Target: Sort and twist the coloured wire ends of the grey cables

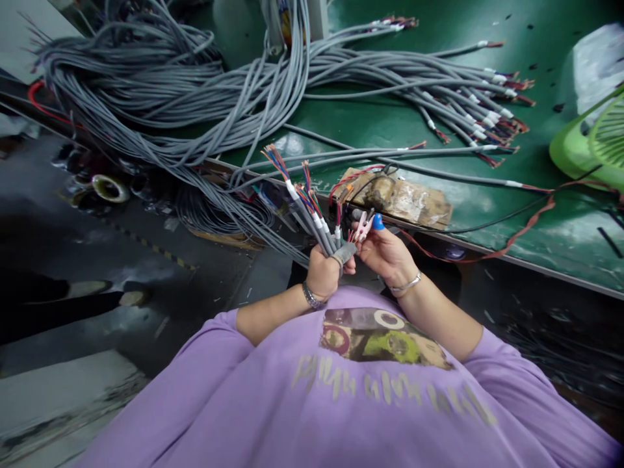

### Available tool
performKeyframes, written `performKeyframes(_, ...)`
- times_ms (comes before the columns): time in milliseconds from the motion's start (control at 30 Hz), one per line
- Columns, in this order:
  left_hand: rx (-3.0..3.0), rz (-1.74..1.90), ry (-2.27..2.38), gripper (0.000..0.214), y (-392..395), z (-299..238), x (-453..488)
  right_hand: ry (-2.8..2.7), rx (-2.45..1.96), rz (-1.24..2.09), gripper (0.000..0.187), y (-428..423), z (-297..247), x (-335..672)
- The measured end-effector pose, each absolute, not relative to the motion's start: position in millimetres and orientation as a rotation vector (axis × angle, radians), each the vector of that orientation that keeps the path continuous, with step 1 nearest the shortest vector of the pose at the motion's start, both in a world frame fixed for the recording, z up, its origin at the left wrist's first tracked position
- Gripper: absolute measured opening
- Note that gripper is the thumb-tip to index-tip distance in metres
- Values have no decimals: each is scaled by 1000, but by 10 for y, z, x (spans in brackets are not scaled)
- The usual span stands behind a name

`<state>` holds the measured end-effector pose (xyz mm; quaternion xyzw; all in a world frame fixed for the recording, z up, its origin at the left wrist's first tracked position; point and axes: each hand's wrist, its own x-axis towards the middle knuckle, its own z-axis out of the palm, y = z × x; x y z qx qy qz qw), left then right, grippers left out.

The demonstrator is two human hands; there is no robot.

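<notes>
My left hand (324,274) is closed around a bundle of grey cables (312,218), whose white-banded ends fan upward into thin coloured wires. A grey wrap (345,253) lies across the finger side of that hand. Just to its right, my right hand (385,255) has its thumb and fingers pinched on a small pale pink clip-like piece (363,226). A blue cover (377,222) sits on a fingertip of this hand. Fine reddish wires show between the two hands, but the exact contact there is too small to make out.
Behind the hands is a green workbench (487,227) with a large heap of grey cables (195,91). A tape-wrapped block (409,198) sits at the bench edge. A green fan (592,140) stands at right. Cable coils (219,211) and wire spools (110,188) lie lower left, near another person's feet (131,298).
</notes>
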<state>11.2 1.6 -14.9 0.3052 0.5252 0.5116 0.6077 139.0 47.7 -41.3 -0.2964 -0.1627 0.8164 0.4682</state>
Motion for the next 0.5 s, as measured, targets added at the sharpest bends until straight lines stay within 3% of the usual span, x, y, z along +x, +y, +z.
performKeyframes(367,667,1089,1217,35,16,-157,105,-491,-744,2021,44,440,-409,1344)
performKeyframes(500,664,1134,1181,30,-17,-145,73,-403,-694,1986,41,427,-413,1334)
